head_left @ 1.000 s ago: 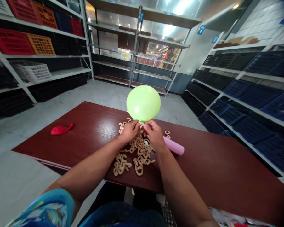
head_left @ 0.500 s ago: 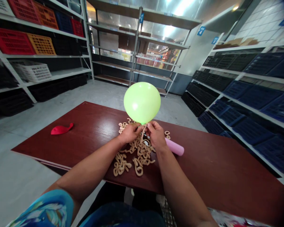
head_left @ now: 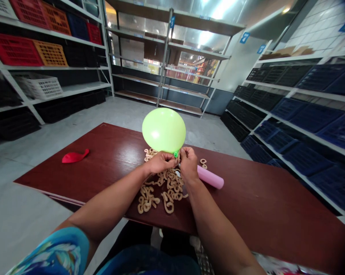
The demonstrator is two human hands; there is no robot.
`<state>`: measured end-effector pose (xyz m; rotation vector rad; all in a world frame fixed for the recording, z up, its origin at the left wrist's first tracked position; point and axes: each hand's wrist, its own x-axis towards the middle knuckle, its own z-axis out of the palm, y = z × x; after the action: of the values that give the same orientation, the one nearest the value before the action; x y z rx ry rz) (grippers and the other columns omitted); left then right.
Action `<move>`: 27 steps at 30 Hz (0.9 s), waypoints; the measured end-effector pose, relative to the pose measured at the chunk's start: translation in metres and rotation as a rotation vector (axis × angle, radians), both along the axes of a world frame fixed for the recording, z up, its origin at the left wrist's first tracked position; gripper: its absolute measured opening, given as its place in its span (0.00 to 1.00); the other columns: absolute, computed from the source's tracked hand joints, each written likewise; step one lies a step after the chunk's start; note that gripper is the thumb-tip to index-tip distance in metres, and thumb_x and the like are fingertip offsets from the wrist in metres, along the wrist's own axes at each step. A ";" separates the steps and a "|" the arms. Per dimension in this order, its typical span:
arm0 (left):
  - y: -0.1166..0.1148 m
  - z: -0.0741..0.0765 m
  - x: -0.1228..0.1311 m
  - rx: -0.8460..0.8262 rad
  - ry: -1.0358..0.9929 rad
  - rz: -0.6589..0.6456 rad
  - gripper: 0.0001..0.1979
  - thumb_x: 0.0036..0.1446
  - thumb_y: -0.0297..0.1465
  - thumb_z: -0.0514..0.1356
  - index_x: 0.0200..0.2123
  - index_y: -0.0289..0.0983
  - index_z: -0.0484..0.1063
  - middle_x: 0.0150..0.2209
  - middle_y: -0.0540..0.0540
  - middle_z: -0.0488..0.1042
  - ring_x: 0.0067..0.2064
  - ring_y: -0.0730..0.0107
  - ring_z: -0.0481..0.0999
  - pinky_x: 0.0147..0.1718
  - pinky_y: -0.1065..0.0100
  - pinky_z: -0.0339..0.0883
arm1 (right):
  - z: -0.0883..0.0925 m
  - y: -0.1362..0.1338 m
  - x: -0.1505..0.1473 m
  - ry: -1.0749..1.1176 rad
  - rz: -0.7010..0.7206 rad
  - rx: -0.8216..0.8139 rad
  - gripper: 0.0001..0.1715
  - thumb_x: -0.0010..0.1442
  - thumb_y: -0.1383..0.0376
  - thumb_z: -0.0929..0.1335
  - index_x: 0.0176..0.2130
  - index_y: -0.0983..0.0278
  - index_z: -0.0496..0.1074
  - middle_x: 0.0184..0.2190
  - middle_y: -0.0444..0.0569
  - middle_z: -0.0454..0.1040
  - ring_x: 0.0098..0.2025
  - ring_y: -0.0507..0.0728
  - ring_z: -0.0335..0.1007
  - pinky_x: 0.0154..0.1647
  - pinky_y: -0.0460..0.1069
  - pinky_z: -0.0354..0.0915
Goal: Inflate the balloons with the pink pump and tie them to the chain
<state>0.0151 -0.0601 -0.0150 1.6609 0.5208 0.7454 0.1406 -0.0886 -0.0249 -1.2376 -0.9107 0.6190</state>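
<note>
A round, inflated light-green balloon leans to the left above the table, and its darker green neck shows between my hands. My left hand is closed, with thumb and fingers pinching at the neck. Just right of the neck, my right hand is closed in a pinch on a strand of beige rope; the fingers partly hide the strand. Under both hands lies a loose, curly pile of the same beige rope on the dark red table.
A pink cylinder lies right of my right hand. Toward the table's left end rests a flat red balloon. Shelves with red and yellow crates stand left, and blue crates fill racks on the right.
The green balloon has tipped left and slightly down, turning its neck toward me. My hands stay close together at the neck; the rope strand hanging between them is now less visible.
</note>
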 end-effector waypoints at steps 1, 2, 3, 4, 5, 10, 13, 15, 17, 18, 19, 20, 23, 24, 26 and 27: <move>0.000 0.001 -0.001 0.003 0.010 -0.001 0.18 0.48 0.38 0.58 0.16 0.34 0.57 0.17 0.55 0.53 0.20 0.83 0.49 0.19 0.75 0.45 | 0.000 0.001 0.000 -0.002 -0.009 0.004 0.10 0.54 0.57 0.64 0.30 0.62 0.61 0.20 0.37 0.63 0.20 0.48 0.57 0.22 0.44 0.58; 0.000 0.003 -0.003 0.008 0.023 0.011 0.17 0.49 0.38 0.58 0.17 0.34 0.59 0.17 0.55 0.54 0.20 0.82 0.50 0.19 0.75 0.45 | 0.000 0.001 0.000 -0.001 -0.015 0.012 0.10 0.54 0.57 0.64 0.30 0.62 0.62 0.20 0.37 0.64 0.21 0.48 0.58 0.23 0.44 0.58; 0.000 0.004 -0.003 0.012 0.035 0.039 0.17 0.50 0.39 0.57 0.18 0.33 0.62 0.17 0.55 0.55 0.20 0.82 0.50 0.19 0.75 0.46 | 0.000 0.002 0.001 0.001 -0.019 0.027 0.10 0.54 0.58 0.64 0.31 0.62 0.61 0.21 0.38 0.65 0.21 0.48 0.59 0.24 0.44 0.59; 0.000 0.004 -0.004 0.008 0.044 0.079 0.17 0.51 0.41 0.56 0.19 0.33 0.65 0.16 0.55 0.55 0.20 0.81 0.51 0.19 0.74 0.46 | -0.001 0.002 0.002 0.000 -0.026 0.046 0.10 0.54 0.58 0.63 0.31 0.62 0.61 0.21 0.38 0.66 0.21 0.48 0.60 0.25 0.45 0.60; 0.000 0.005 -0.004 -0.006 0.047 0.127 0.18 0.52 0.42 0.54 0.21 0.33 0.68 0.16 0.54 0.56 0.19 0.80 0.51 0.19 0.74 0.46 | -0.001 0.003 0.004 -0.010 -0.037 0.068 0.09 0.55 0.58 0.63 0.31 0.62 0.61 0.23 0.39 0.67 0.22 0.48 0.61 0.27 0.46 0.62; 0.005 0.001 0.005 -0.078 0.000 0.360 0.22 0.49 0.47 0.56 0.26 0.32 0.74 0.17 0.53 0.61 0.21 0.79 0.56 0.22 0.73 0.51 | -0.006 0.003 0.010 -0.214 -0.069 0.107 0.11 0.56 0.57 0.63 0.35 0.62 0.62 0.30 0.45 0.72 0.32 0.53 0.69 0.39 0.51 0.65; 0.012 -0.002 0.012 -0.040 -0.042 0.487 0.21 0.46 0.46 0.59 0.27 0.32 0.75 0.21 0.51 0.67 0.24 0.77 0.61 0.26 0.73 0.55 | -0.008 0.003 0.009 -0.358 -0.043 0.144 0.10 0.57 0.59 0.63 0.35 0.63 0.63 0.34 0.47 0.71 0.36 0.54 0.68 0.43 0.53 0.64; 0.019 -0.002 0.016 -0.021 -0.045 0.561 0.21 0.46 0.47 0.59 0.26 0.32 0.75 0.21 0.51 0.67 0.25 0.76 0.62 0.26 0.73 0.56 | -0.007 0.003 0.008 -0.413 -0.010 0.217 0.08 0.58 0.60 0.63 0.37 0.63 0.63 0.38 0.49 0.70 0.41 0.54 0.67 0.45 0.53 0.64; 0.027 0.000 0.019 -0.026 -0.022 0.618 0.22 0.46 0.48 0.58 0.25 0.32 0.75 0.19 0.52 0.65 0.23 0.77 0.60 0.24 0.74 0.54 | -0.006 0.001 0.006 -0.473 0.010 0.293 0.09 0.58 0.62 0.63 0.40 0.62 0.62 0.42 0.51 0.68 0.45 0.55 0.66 0.46 0.53 0.65; 0.032 0.002 0.020 -0.036 -0.004 0.634 0.23 0.47 0.48 0.58 0.26 0.32 0.75 0.19 0.52 0.64 0.22 0.77 0.60 0.23 0.74 0.53 | -0.005 0.000 0.005 -0.515 0.016 0.316 0.11 0.57 0.63 0.63 0.42 0.62 0.62 0.44 0.52 0.67 0.47 0.55 0.65 0.46 0.52 0.65; 0.037 0.004 0.019 -0.043 0.023 0.650 0.23 0.48 0.49 0.56 0.28 0.32 0.75 0.19 0.51 0.65 0.21 0.77 0.60 0.22 0.73 0.53 | -0.005 -0.001 0.005 -0.562 0.019 0.329 0.12 0.57 0.64 0.63 0.43 0.62 0.63 0.44 0.52 0.66 0.47 0.55 0.64 0.46 0.52 0.65; 0.043 0.006 0.018 -0.045 0.060 0.647 0.24 0.49 0.49 0.55 0.29 0.32 0.75 0.20 0.50 0.66 0.21 0.77 0.61 0.22 0.73 0.54 | -0.005 -0.001 0.005 -0.609 0.024 0.332 0.13 0.57 0.64 0.63 0.44 0.62 0.63 0.45 0.52 0.66 0.47 0.55 0.64 0.46 0.53 0.66; 0.062 0.011 0.006 0.004 0.221 0.629 0.24 0.52 0.46 0.53 0.38 0.32 0.75 0.28 0.45 0.73 0.27 0.70 0.70 0.28 0.70 0.61 | -0.008 -0.002 0.007 -0.710 0.050 0.324 0.15 0.57 0.65 0.63 0.46 0.62 0.63 0.45 0.53 0.66 0.48 0.56 0.64 0.45 0.54 0.66; 0.068 0.012 -0.002 0.050 0.285 0.660 0.24 0.51 0.45 0.55 0.42 0.33 0.75 0.33 0.42 0.75 0.32 0.67 0.72 0.32 0.69 0.62 | -0.010 -0.001 0.008 -0.726 0.052 0.315 0.15 0.57 0.65 0.63 0.46 0.62 0.63 0.46 0.53 0.66 0.48 0.57 0.64 0.45 0.54 0.67; 0.077 0.010 -0.024 0.144 0.410 0.788 0.25 0.49 0.42 0.58 0.46 0.32 0.72 0.44 0.37 0.72 0.43 0.61 0.72 0.41 0.67 0.62 | -0.013 0.000 0.010 -0.764 0.037 0.288 0.15 0.57 0.64 0.63 0.46 0.63 0.64 0.44 0.53 0.67 0.46 0.57 0.65 0.44 0.55 0.67; 0.081 0.009 -0.039 0.185 0.463 0.871 0.25 0.48 0.41 0.58 0.47 0.32 0.72 0.49 0.35 0.70 0.47 0.59 0.70 0.45 0.66 0.60 | -0.014 0.001 0.010 -0.786 0.023 0.276 0.15 0.56 0.64 0.62 0.45 0.63 0.64 0.44 0.53 0.67 0.46 0.57 0.65 0.44 0.56 0.67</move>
<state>-0.0234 0.0208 -0.0060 1.7644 1.6041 1.0422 0.1511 -0.0877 -0.0386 -1.2231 -1.6002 -0.0117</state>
